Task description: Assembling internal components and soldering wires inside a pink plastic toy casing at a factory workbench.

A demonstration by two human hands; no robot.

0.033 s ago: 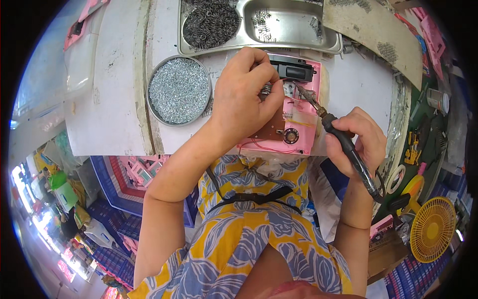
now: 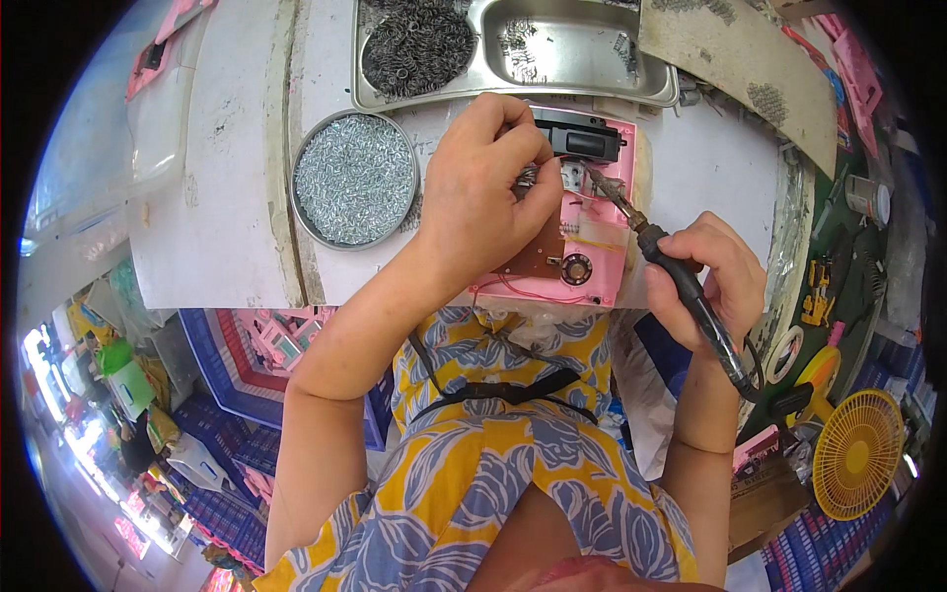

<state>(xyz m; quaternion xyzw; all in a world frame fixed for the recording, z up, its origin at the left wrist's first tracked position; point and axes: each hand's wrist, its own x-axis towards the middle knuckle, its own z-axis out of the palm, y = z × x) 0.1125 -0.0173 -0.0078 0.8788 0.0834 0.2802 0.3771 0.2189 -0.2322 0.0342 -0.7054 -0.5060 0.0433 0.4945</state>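
A pink plastic casing (image 2: 617, 252) lies on the table in front of me with its inside facing up. It carries a black rectangular part (image 2: 590, 146), a brown circuit board (image 2: 536, 257), a small round part (image 2: 577, 268) and thin wires. My right hand (image 2: 725, 281) grips a soldering iron (image 2: 681, 276) by its black handle, and the tip reaches a small pale part (image 2: 573, 178) below the black one. Over the casing's left side, my left hand (image 2: 483, 183) is closed in a pinch; something dark and coiled shows under its fingers, too hidden to name.
A round dish (image 2: 302, 212) of small silvery screws or pins stands to the left. Behind the casing is a metal tray (image 2: 582, 92) with dark springs. Cardboard (image 2: 730, 64) lies at the back right. A yellow fan (image 2: 856, 454) and a blue crate (image 2: 222, 370) flank me.
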